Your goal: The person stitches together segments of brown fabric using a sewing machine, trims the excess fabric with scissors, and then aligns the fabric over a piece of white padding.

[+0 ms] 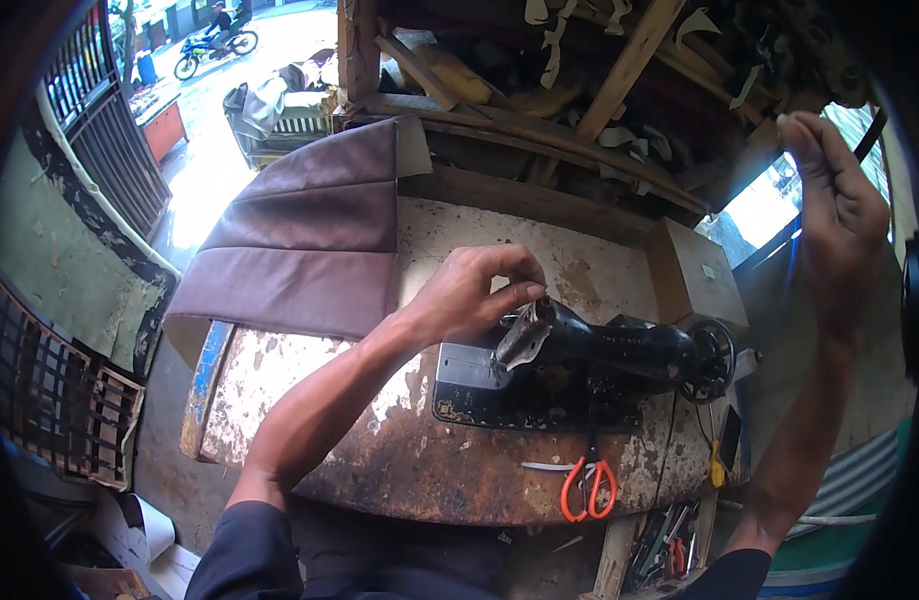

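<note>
A black sewing machine [619, 350] stands on the worn work table [379, 475]. At the top of its needle end, my left hand [479, 290] is closed, with thumb and forefinger bent toward each other. Whatever is between those fingertips is too small to make out. My right hand [837, 200] is raised high at the far right, well away from the machine, its thumb and fingers pinched together. I cannot see what it holds, if anything. Orange-handled scissors [588, 490] lie at the table's front edge, in front of the machine. A brown quilted leather-like panel [299, 240] covers the table's far left.
A cardboard box [694, 265] sits behind the machine's handwheel [712, 362]. A yellow-handled tool [719, 465] lies at the right edge, above an open drawer of tools [664, 550]. Wooden shelving [539, 135] with scraps rises behind the table. A motorbike [217, 45] is outside.
</note>
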A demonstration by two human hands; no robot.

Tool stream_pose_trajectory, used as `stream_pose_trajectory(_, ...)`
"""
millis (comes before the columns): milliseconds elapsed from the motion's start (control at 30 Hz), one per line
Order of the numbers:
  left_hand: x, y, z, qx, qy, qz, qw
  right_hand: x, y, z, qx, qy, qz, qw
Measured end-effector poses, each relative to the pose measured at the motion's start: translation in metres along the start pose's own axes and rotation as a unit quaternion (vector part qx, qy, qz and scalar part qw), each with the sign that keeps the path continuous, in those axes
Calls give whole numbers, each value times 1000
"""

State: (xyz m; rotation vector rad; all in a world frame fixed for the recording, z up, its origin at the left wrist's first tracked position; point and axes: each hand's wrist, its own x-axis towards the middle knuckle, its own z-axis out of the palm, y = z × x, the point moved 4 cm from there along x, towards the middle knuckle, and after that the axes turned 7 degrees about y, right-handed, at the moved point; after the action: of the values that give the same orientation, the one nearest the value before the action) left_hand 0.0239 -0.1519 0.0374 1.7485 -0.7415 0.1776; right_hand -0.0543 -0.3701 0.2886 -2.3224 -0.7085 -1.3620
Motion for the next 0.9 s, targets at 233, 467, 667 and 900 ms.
stream_pose_trajectory(233,5,-14,17,-58,-29,-64,996,-43,92,-29,-186,-66,69,978)
stream_pose_trajectory(467,-8,-33,33,-111,-31,-132,984,-181,172,-26,-137,-131,186,964)
stream_pose_trajectory(667,-33,-34,8,-61,6,-108,992,-245,127,-23,-155,-80,241,955)
stream_pose_trajectory(900,-118,-69,-35,250,67,-12,966,-334,18,-23,-104,29,406,907)
